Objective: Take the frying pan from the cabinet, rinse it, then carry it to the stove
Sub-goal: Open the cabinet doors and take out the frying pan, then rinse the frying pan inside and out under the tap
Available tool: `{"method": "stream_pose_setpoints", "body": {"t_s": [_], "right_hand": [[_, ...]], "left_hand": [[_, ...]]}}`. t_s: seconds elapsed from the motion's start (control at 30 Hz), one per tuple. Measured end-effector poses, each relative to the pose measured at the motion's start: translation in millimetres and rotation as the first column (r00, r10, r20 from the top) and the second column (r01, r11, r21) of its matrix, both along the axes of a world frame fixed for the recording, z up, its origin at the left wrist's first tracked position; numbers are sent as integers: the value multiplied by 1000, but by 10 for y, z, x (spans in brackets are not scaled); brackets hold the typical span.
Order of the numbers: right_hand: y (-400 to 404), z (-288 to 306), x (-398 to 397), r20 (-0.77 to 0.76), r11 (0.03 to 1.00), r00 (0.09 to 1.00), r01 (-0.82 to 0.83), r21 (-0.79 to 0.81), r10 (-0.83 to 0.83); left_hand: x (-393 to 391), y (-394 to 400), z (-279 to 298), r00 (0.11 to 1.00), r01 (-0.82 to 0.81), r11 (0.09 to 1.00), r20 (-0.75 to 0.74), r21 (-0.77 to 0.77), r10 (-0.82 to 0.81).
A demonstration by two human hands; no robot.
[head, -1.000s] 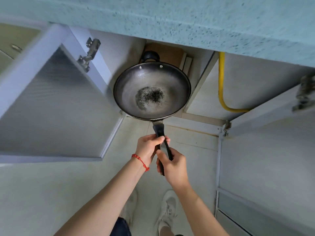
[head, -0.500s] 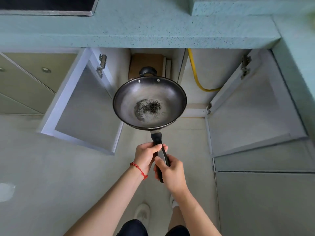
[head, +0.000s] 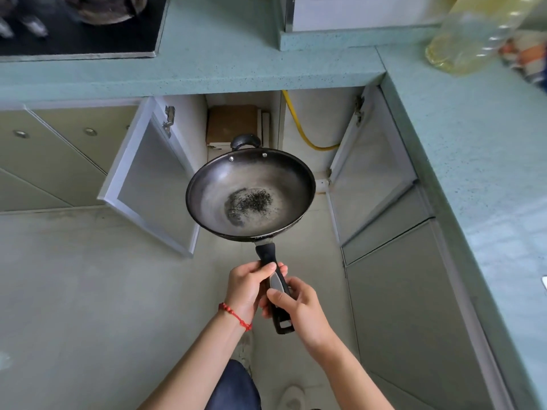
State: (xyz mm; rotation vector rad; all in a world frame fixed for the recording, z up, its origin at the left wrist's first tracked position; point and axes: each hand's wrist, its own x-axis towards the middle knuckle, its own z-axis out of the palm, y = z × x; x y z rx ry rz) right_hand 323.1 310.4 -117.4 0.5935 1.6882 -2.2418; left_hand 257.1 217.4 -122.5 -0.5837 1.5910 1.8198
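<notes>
I hold a dark frying pan level in front of the open cabinet, above the floor. Its bowl has a rough black patch in the middle and a small loop handle at the far rim. My left hand, with a red bracelet at the wrist, grips the long black handle nearer the bowl. Just behind it, my right hand grips the handle's end. The black stove top lies in the counter at the top left.
Both cabinet doors stand open, the left door and the right door. A yellow hose and a brown board sit inside. The teal counter runs along the top and right, with an oil bottle on it.
The pan has come out of the cabinet toward me and sits lower in view. My view has risen, so the counter, stove top and oil bottle now show.
</notes>
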Motion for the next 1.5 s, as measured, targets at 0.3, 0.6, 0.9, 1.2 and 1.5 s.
{"method": "stream_pose_setpoints", "body": {"t_s": [0.3,0.6,0.9,1.2,1.5], "right_hand": [[53,606,949,-129,997,989,78,10,-76],[177,1097,1366,-243,962,935,272,27,-257],[263,1287,1449,-271,828,802,560,30,-533],[265,1322,1591,-274,572,555,820,18,-786],[331,1280,1949,-252,294,300,954,60,-920]], "left_hand": [[880,112,664,991,34,997,-133,62,-26],[1145,368,1133,932,259,959,-290,117,-216],[1031,744,1285,814,534,833,-351,141,-463],[1073,1146,1238,628,771,615,-360,166,-690],[1498,1572,1150,386,922,343,-336,181,-859]]}}
